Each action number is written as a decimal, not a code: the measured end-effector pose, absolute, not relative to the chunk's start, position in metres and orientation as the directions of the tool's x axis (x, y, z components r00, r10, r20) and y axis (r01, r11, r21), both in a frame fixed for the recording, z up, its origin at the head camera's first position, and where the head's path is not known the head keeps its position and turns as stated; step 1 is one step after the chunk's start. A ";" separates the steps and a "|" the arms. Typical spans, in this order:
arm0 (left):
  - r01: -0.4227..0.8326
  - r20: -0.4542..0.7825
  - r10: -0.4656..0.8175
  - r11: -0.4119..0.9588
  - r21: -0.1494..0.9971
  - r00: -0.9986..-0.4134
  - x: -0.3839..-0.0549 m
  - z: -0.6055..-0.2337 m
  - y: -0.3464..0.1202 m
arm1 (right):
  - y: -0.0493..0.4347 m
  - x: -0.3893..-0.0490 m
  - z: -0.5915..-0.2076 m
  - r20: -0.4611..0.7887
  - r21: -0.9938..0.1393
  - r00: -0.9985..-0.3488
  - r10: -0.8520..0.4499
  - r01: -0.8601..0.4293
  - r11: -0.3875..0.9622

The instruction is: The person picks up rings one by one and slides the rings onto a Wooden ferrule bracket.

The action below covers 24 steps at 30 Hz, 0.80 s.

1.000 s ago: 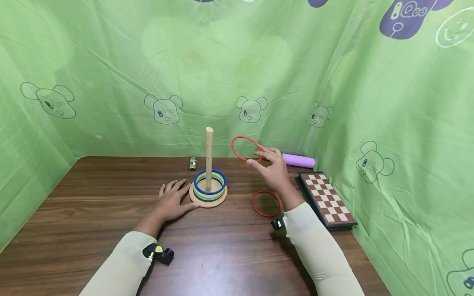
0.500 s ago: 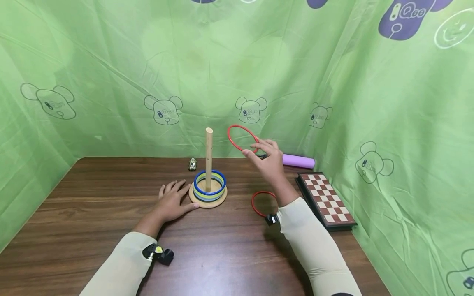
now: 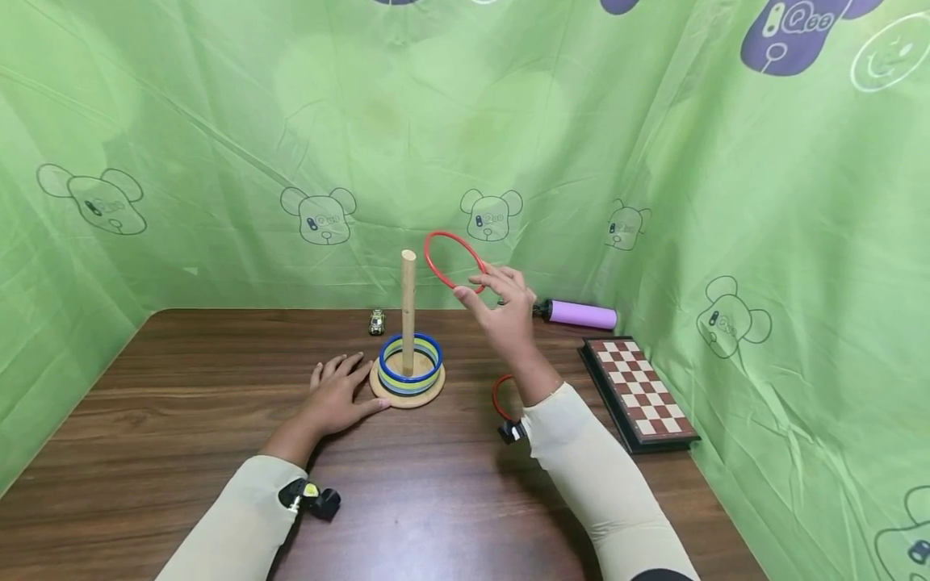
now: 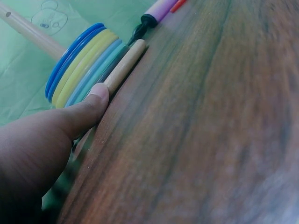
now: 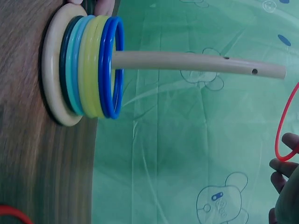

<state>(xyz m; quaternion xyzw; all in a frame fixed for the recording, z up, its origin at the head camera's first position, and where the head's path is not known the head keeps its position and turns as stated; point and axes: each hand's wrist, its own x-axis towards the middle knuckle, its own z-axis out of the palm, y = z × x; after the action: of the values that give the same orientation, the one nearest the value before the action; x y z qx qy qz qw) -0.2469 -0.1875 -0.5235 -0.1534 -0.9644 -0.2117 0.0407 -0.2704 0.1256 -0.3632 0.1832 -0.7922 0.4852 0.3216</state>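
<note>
A wooden post (image 3: 408,307) stands upright on a round wooden base (image 3: 392,399). Stacked around its foot are blue, yellow, light blue, teal and dark rings (image 5: 91,70), blue on top. My left hand (image 3: 337,399) rests on the table left of the base, fingers spread; its thumb (image 4: 98,95) touches the base's edge. My right hand (image 3: 508,315) pinches a red ring (image 3: 427,252) between thumb and fingers. That ring is tilted in the air just right of the post's top. Another red ring (image 3: 496,397) lies on the table, partly hidden by my right wrist.
A small toy car (image 3: 376,322) stands behind the base. Toward the back right lies a purple cylinder with a black end (image 3: 581,314). A checkered board (image 3: 643,391) sits along the right edge of the table (image 3: 182,436). Green curtain (image 3: 407,137) hangs behind and at the sides.
My right hand has moved up and to the left with the red ring, closer to the post's top. My wrist now covers more of the ring on the table. My left hand stays put.
</note>
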 end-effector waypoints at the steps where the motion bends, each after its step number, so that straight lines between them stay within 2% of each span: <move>1: 0.312 0.141 0.279 0.863 0.397 -0.950 -0.247 -0.523 -0.187 | 0.123 -0.270 -0.362 0.691 -0.647 -0.722 0.017 -0.608 0.461; 9: 0.313 0.138 0.281 0.863 0.396 -0.950 -0.248 -0.525 -0.187 | 0.109 -0.270 -0.362 0.730 -0.540 -0.676 -0.098 -0.659 0.523; 12: 0.317 0.137 0.286 0.861 0.397 -0.949 -0.248 -0.526 -0.187 | 0.106 -0.270 -0.367 0.721 -0.529 -0.681 -0.131 -0.662 0.532; 24: 0.324 0.148 0.288 0.858 0.399 -0.946 -0.249 -0.526 -0.187 | 0.101 -0.262 -0.398 0.529 -0.587 -0.821 -0.216 -0.538 0.605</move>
<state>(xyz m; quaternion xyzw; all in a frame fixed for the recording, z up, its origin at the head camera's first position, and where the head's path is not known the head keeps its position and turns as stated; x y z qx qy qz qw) -0.2487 -0.1872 -0.5264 -0.1589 -0.9629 -0.2141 0.0413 -0.2619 0.1006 -0.3976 0.2164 -0.8715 0.3884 0.2069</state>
